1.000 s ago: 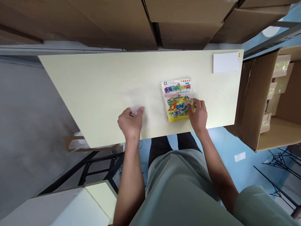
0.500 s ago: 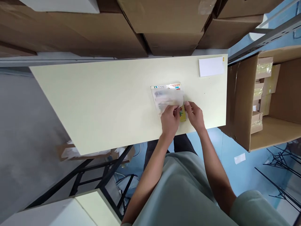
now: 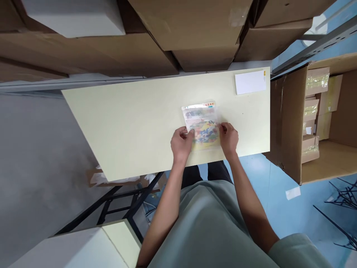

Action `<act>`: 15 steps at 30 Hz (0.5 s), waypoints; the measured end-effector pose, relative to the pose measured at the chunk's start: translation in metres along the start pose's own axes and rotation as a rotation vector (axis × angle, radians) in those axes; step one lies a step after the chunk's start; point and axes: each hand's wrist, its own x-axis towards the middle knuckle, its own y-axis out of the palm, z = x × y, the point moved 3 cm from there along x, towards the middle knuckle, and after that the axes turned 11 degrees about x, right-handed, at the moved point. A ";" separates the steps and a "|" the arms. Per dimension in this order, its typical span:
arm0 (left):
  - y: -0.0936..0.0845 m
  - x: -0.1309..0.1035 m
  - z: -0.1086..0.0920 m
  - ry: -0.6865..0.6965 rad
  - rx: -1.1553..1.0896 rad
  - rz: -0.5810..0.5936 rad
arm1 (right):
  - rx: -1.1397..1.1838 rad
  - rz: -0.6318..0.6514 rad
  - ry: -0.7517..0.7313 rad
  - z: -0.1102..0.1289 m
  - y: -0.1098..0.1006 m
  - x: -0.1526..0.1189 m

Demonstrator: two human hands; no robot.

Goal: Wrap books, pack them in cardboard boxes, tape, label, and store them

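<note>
A flat, colourful printed booklet or pack (image 3: 198, 105) lies near the front of the table, its top edge showing print. Over most of it is a translucent sheet (image 3: 205, 128), through which a blurred multicoloured picture shows. I cannot tell whether this sheet is a loose page or part of a bag. At the left edge, my left hand (image 3: 181, 144) is closed, thumb and fingers pinching the sheet's side. My right hand (image 3: 229, 138) pinches the opposite edge, its fingertips partly hidden.
A white flat pad or box (image 3: 250, 82) lies at the table's (image 3: 134, 126) back right corner. Large cardboard boxes (image 3: 195, 26) line the back. Right of the table stands an open carton (image 3: 287, 123) holding several small taped boxes (image 3: 311, 149). A black metal frame (image 3: 117, 204) is at lower left.
The translucent sheet, lifted and folded back before, now lies down over the colourful picture. My left hand has moved left to the booklet's left edge; my right hand stays at the right edge.
</note>
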 end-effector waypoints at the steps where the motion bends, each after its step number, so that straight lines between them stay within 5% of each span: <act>1: 0.003 0.003 -0.001 -0.006 -0.058 0.061 | 0.003 -0.007 -0.006 -0.001 0.000 0.000; 8: -0.001 -0.009 -0.020 0.090 -0.316 0.258 | 0.222 0.034 -0.056 0.008 -0.010 0.000; 12: -0.048 -0.005 -0.009 0.084 -0.596 0.349 | 0.459 0.256 -0.050 0.047 0.000 -0.006; 15: -0.105 0.012 0.017 0.068 -0.701 0.303 | 0.528 0.406 0.009 0.088 0.039 -0.012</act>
